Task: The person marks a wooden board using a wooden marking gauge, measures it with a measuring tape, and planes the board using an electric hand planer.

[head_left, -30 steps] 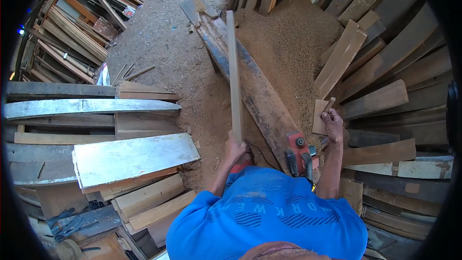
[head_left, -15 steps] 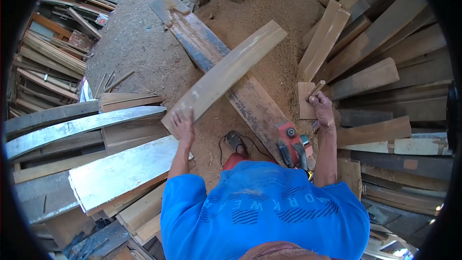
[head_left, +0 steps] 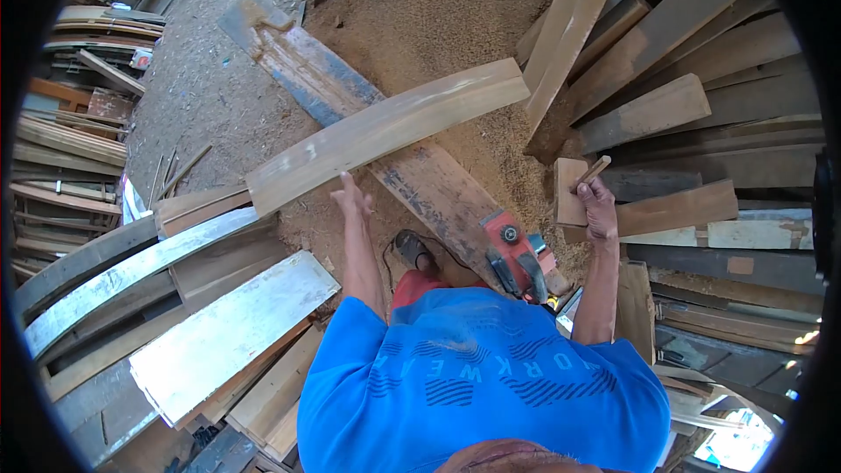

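Observation:
A long planed board [head_left: 385, 131] lies slantwise across a worn plank [head_left: 429, 188]. My left hand [head_left: 352, 199] is just below the board's near edge, fingers apart, with a fingertip at or close to that edge. My right hand [head_left: 597, 210] is closed round a short wooden stick [head_left: 595, 172]. Beside it is a small flat piece of wood [head_left: 568, 194]; I cannot tell whether it is joined to the stick or also gripped. A red electric planer [head_left: 517, 254] rests at the plank's near end.
Leaning boards [head_left: 666, 114] crowd the right side, with sawdust [head_left: 438, 9] heaped ahead. At the left are stacked boards, a white-faced board [head_left: 232, 333] on top. A dark cord [head_left: 387, 254] runs near my shoe [head_left: 413, 250].
My left hand has come off the board's face to below its near edge. The board has turned, lying more crosswise. My right hand still holds the stick.

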A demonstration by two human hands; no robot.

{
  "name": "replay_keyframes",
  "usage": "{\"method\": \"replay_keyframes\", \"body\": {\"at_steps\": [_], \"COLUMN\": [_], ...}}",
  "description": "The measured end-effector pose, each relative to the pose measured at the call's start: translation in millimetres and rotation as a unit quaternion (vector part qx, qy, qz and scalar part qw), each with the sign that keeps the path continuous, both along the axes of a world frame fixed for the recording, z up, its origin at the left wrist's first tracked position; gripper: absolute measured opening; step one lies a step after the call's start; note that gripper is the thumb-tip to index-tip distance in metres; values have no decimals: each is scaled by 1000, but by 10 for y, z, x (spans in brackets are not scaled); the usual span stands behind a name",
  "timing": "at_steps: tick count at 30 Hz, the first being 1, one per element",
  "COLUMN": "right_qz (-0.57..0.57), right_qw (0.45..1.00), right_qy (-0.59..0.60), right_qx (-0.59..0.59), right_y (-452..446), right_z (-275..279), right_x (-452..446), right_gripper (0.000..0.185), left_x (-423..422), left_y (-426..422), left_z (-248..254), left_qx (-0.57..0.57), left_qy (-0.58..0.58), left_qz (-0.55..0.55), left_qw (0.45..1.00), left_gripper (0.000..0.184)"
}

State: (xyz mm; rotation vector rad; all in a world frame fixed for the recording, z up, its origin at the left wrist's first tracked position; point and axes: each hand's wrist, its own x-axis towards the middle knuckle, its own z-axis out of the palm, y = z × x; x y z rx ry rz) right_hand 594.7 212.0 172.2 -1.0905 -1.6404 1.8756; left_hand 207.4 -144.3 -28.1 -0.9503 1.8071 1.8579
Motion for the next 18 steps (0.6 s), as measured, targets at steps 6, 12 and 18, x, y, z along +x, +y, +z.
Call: {"method": "replay_keyframes", "body": {"at_steps": [6, 12, 18], "right_qz": [-78, -29, 96], "right_qw": [988, 990, 962], "right_qy": [59, 55, 68], "right_qx": [-116, -127, -247], "right_y": [140, 335, 533], "right_z": [-319, -504, -739], "right_x": [64, -142, -555], "right_gripper": [39, 59, 65], "left_x": [-1052, -1706, -1517], "left_y": [-50, 46, 365], "left_z": [-785, -396, 96], "left_qx": [198, 70, -167], "left_qy": [43, 65, 322], "left_qz": [151, 40, -176], "left_qw": [968, 995, 915], "left_gripper": [42, 27, 63]}}
